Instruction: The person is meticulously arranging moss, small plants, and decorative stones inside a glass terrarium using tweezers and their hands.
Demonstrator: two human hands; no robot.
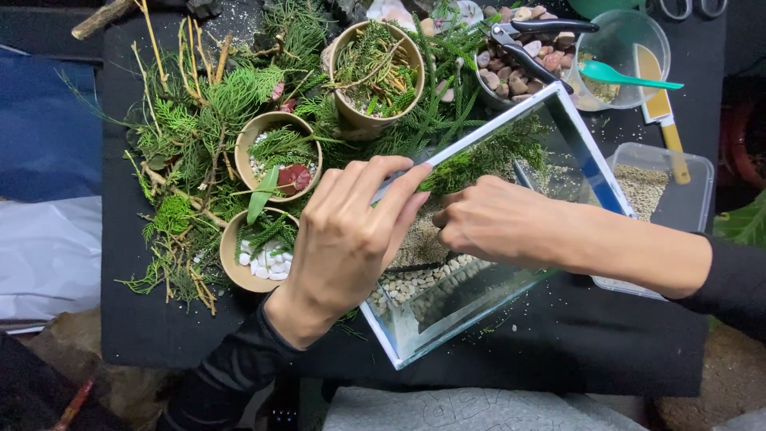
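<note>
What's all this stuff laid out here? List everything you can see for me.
glass tank: one, clear, white-edged, tilted at centre, holding pebbles, sand and greenery
paper cups: three, tan, left of the tank, with sprigs and white pebbles
conifer cuttings: a heap, green, upper left
pruning shears: one, black-handled, on a bowl of stones
bowl of stones: one, pinkish-brown stones, top centre
spoon: one, teal, over a clear bowl
brush: one, yellow-handled, upper right
plastic tray: one, clear, holding sand, right
left hand: fingers on the tank rim
right hand: inside the tank
</note>
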